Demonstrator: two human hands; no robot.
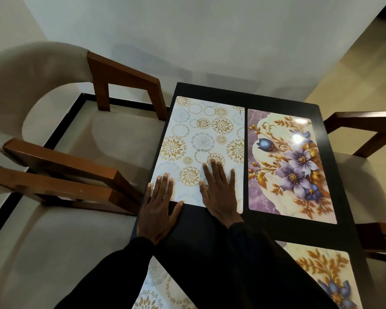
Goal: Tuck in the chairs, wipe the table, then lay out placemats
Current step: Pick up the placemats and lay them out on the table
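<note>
A white placemat with gold circle patterns (201, 139) lies on the far left part of the black table (210, 221). My left hand (158, 208) lies flat on its near left corner, fingers straight. Flat on the mat's near edge, to the right, rests my right hand (218, 192). Beside this mat on the right lies a purple floral placemat (288, 161). Near me, another gold-circle placemat (156, 288) and another floral placemat (328, 275) lie partly hidden by my black sleeves.
Two wooden chairs with beige cushions stand at the table's left side: a far chair (112, 85) and a near chair (60, 186). At the right side stand two more wooden chairs (366, 134). A white wall is behind the table's far end.
</note>
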